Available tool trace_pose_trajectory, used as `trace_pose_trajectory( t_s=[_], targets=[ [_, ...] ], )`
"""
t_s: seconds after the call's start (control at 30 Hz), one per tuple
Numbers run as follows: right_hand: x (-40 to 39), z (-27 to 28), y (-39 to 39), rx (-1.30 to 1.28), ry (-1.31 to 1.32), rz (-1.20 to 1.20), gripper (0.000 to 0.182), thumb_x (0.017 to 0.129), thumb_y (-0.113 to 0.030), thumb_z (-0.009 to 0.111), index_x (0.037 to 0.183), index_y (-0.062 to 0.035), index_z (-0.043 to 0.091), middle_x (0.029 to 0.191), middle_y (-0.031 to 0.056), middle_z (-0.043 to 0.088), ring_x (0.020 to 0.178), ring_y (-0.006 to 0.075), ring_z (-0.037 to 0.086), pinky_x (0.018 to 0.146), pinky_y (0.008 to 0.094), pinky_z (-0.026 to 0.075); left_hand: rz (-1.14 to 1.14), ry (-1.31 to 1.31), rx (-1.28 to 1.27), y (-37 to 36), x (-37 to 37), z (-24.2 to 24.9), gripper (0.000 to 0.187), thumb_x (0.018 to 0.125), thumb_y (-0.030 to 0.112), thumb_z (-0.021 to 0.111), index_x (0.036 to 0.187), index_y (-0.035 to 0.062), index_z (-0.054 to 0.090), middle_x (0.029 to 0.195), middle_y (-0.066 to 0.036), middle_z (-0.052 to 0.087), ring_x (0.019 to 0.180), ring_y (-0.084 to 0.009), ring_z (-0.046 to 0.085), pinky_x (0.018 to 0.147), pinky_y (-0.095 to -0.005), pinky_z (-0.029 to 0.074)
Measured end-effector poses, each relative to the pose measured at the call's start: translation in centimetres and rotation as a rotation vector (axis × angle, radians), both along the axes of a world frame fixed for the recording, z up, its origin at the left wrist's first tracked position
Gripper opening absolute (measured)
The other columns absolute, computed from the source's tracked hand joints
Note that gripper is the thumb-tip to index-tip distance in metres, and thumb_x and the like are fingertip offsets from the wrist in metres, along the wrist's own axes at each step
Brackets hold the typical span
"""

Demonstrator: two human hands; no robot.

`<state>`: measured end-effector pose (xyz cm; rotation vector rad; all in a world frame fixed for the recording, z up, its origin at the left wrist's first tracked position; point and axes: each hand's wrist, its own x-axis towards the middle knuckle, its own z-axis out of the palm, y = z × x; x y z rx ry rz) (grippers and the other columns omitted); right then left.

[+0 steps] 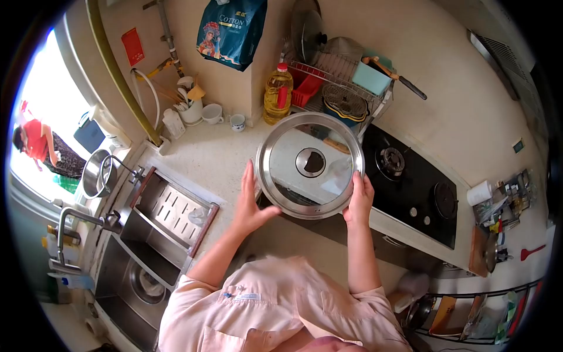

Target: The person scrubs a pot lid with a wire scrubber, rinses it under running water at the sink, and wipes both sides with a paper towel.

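Observation:
A round glass pot lid (272,138) with a wide steel rim and a steel disc in its middle is raised over the counter's front edge. At its right edge, my right hand (359,199) grips the rim, the thumb on the upper face and the fingers around the side. My left hand (249,202) is beside the lid's lower left, fingers stretched up and thumb spread away, holding nothing. Through the glass show the pale countertop and a small brown item whose kind I cannot make out.
The gas stove (410,182) lies right of the lid. Behind stand an oil bottle (277,97), a small cup (237,122) and a wire dish rack (340,76). At left is a steel sink (117,281) with a faucet (73,214). Beyond the window (44,88) is a person.

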<state>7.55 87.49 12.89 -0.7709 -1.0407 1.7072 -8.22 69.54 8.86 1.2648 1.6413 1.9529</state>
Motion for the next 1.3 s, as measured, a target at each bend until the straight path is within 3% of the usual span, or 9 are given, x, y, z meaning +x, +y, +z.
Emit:
trace_pose_trajectory(
  t_s=[0.07, 0.17, 0.2, 0.37, 0.5, 0.57, 0.83, 0.93, 1.3],
  targets=[
    [-0.6, -0.6, 0.0, -0.001, -0.023, -0.020, 0.020, 0.089, -0.018, 0.054, 0.097, 0.0003, 0.059, 0.082, 0.0002, 0.057, 0.074, 0.0072, 0.052, 0.067, 0.0226, 0.042, -0.281, -0.615, 0.079, 0.5, -1.1, -2.3, 0.060, 0.088, 0.029, 0.054, 0.135, 0.0037, 0.026, 0.129, -0.018, 0.042, 0.110, -0.0289, 0.051, 0.088, -0.0395, 0.047],
    [-1.6, -1.5, -0.4, 0.100, -0.181, -0.107, 0.021, 0.088, -0.018, 0.056, 0.095, 0.0010, 0.060, 0.079, -0.0002, 0.058, 0.072, 0.0065, 0.052, 0.064, 0.0221, 0.042, -0.484, -0.932, -0.011, 0.6, -2.3, -0.7, 0.043, 0.092, 0.019, 0.047, 0.128, -0.0002, 0.033, 0.115, -0.021, 0.053, 0.096, -0.0297, 0.059, 0.080, -0.0396, 0.051],
    [-1.4, -2.1, -0.2, 0.215, -0.297, -0.154, 0.021, 0.088, -0.018, 0.056, 0.095, 0.0015, 0.060, 0.077, -0.0002, 0.058, 0.071, 0.0063, 0.052, 0.064, 0.0219, 0.043, -0.434, -0.899, 0.034, 0.9, -2.3, -1.0, 0.034, 0.091, 0.017, 0.048, 0.119, -0.0014, 0.041, 0.100, -0.022, 0.060, 0.086, -0.0293, 0.063, 0.074, -0.0405, 0.053],
    [-0.9, 1.0, 1.0, 0.868, -0.605, -0.485, 0.028, 0.095, -0.017, 0.042, 0.108, 0.0036, 0.056, 0.100, 0.0087, 0.057, 0.089, 0.0152, 0.055, 0.079, 0.0271, 0.044, -0.415, -0.912, 0.063, 2.7, -3.3, -1.9, 0.026, 0.090, 0.018, 0.050, 0.108, -0.0007, 0.047, 0.099, -0.022, 0.061, 0.082, -0.0284, 0.064, 0.071, -0.0396, 0.054],
    [-1.7, 4.6, 0.8, 1.480, -1.085, -0.072, 0.031, 0.086, -0.003, 0.049, 0.116, -0.0047, 0.055, 0.117, 0.0115, 0.050, 0.106, 0.0275, 0.047, 0.091, 0.0361, 0.039, -0.471, -0.863, 0.066, 5.6, -3.2, -2.4, 0.026, 0.091, 0.019, 0.049, 0.107, -0.0013, 0.049, 0.099, -0.021, 0.061, 0.082, -0.0276, 0.063, 0.071, -0.0366, 0.053],
    [-2.0, 3.7, 3.0, 1.476, -0.962, 0.147, 0.033, 0.085, 0.000, 0.048, 0.117, -0.0061, 0.055, 0.123, 0.0086, 0.049, 0.111, 0.0268, 0.045, 0.094, 0.0369, 0.037, -0.457, -0.806, 0.036, 7.4, -2.6, -2.0, 0.026, 0.091, 0.020, 0.049, 0.105, -0.0014, 0.050, 0.096, -0.021, 0.062, 0.079, -0.0272, 0.064, 0.070, -0.0358, 0.053],
    [0.5, 4.5, 10.3, 1.629, -0.970, 0.127, 0.049, 0.077, 0.004, 0.050, 0.124, -0.0103, 0.050, 0.130, 0.0090, 0.044, 0.116, 0.0306, 0.041, 0.099, 0.0392, 0.035, -0.353, -0.700, -0.019, 14.0, -1.2, 1.5, 0.029, 0.089, 0.025, 0.053, 0.103, -0.0013, 0.052, 0.090, -0.021, 0.064, 0.072, -0.0255, 0.064, 0.062, -0.0335, 0.052],
    [0.0, 5.7, 13.6, 1.560, -1.044, -0.077, 0.044, 0.078, -0.002, 0.052, 0.120, -0.0130, 0.054, 0.121, 0.0138, 0.047, 0.106, 0.0320, 0.046, 0.091, 0.0390, 0.039, -0.318, -0.716, -0.030, 15.3, -0.6, 1.3, 0.030, 0.089, 0.025, 0.053, 0.102, -0.0021, 0.052, 0.088, -0.021, 0.064, 0.069, -0.0254, 0.064, 0.060, -0.0325, 0.052],
    [-0.3, 9.0, 14.5, 1.634, -0.941, -0.103, 0.024, 0.068, -0.001, 0.063, 0.091, -0.0093, 0.065, 0.084, 0.0030, 0.055, 0.078, 0.0231, 0.051, 0.069, 0.0339, 0.043, -0.301, -0.754, 0.024, 18.7, -5.2, 1.3, 0.030, 0.089, 0.028, 0.050, 0.097, -0.0010, 0.052, 0.081, -0.020, 0.064, 0.061, -0.0230, 0.065, 0.052, -0.0270, 0.050]
  ],
)
